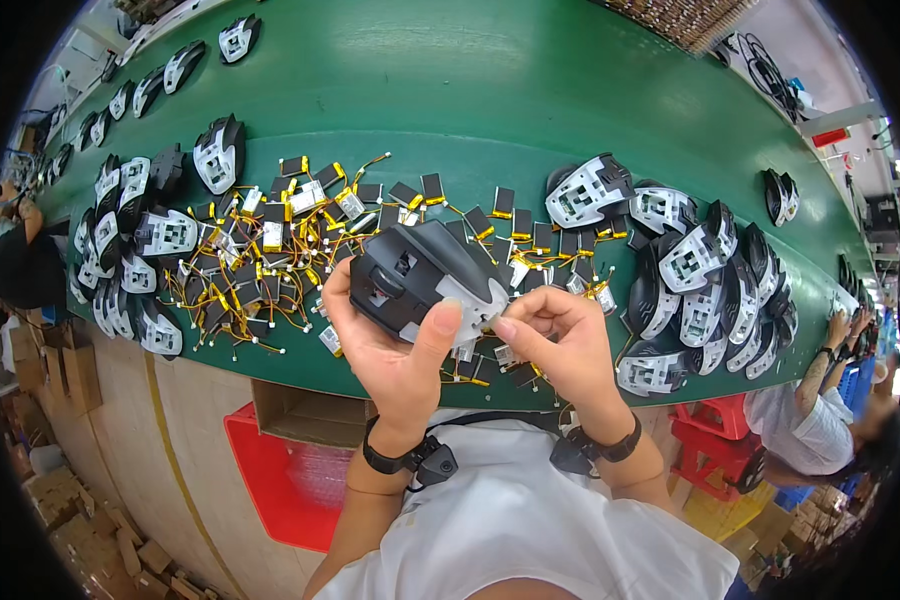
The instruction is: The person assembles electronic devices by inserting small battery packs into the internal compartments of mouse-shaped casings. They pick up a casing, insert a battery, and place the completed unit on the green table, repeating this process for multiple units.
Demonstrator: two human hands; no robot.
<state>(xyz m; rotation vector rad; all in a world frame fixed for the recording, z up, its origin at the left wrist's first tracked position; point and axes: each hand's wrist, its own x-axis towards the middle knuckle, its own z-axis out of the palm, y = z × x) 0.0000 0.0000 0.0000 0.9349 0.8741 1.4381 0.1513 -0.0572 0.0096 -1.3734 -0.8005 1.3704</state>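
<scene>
- Left hand (395, 365): fingers grasp a black-and-grey, mouse-shaped plastic housing (415, 275).
- Right hand (572, 348): thumb and fingertips pinched at the housing's grey end; cannot tell what's between them.
- Below-left of the housing: brown cardboard box (305, 412); red plastic bin (245, 450) holding clear film (322, 474).
- Around and partly hidden by it: flat, wired, grey batteries (504, 202); more housings (688, 262) heaped either side.

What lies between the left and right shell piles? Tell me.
In the head view, wired battery packs lie on the green table between the left pile and right pile; the left hand holds a black-and-grey shell above them.
</scene>
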